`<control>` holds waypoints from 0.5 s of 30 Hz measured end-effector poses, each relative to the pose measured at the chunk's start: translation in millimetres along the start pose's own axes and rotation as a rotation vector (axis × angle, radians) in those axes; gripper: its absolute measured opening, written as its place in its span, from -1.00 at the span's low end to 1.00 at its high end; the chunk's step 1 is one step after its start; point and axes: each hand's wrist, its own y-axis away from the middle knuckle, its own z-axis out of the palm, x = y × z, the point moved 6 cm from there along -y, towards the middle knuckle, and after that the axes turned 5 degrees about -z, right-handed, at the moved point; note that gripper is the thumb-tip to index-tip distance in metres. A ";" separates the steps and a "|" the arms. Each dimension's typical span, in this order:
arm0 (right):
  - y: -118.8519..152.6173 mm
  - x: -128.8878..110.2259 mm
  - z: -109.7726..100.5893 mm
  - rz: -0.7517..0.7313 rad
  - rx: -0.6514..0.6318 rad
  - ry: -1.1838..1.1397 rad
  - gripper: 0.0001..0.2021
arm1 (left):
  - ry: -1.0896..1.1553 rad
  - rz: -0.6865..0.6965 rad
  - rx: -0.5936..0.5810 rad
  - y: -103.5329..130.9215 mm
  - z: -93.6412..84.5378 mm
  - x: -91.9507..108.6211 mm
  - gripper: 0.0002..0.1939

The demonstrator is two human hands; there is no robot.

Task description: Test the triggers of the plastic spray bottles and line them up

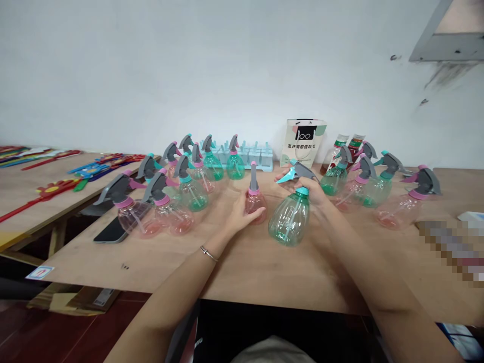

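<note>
My left hand (pixel 240 214) is wrapped round the body of a pink spray bottle (pixel 254 203), which stands upright on the table with its pink collar and grey head upward. My right hand (pixel 314 190) grips the head of a green spray bottle (pixel 289 222) from behind, its fingertips showing by the turquoise trigger. That bottle is slightly tilted, nearer to me than the pink one; whether its base touches the table I cannot tell. Several pink and green spray bottles (pixel 193 194) stand to the left, and more spray bottles (pixel 400 206) to the right.
On the wooden table (pixel 264 272), a phone (pixel 110 233) lies at the left under the bottles. Behind stand a light-blue compartment tray (pixel 260 157), a paper bag (pixel 302 143) and two labelled bottles (pixel 339 143). Hand-shaped clappers (pixel 56 189) lie on another table at left.
</note>
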 end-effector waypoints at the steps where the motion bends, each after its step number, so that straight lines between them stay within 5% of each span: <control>1: 0.1 -0.9 -0.4 -0.011 0.006 0.005 -0.75 | -0.003 -0.001 -0.001 0.0 0.2 -0.8 -0.25; 9: 0.9 -1.3 -11.0 -0.013 0.102 0.085 -0.81 | -0.001 0.021 0.007 0.1 -0.2 0.4 -0.24; 15: -1.6 -2.7 -9.4 -0.027 0.009 0.159 -0.71 | 0.004 0.021 -0.015 -0.2 -0.7 3.8 -0.24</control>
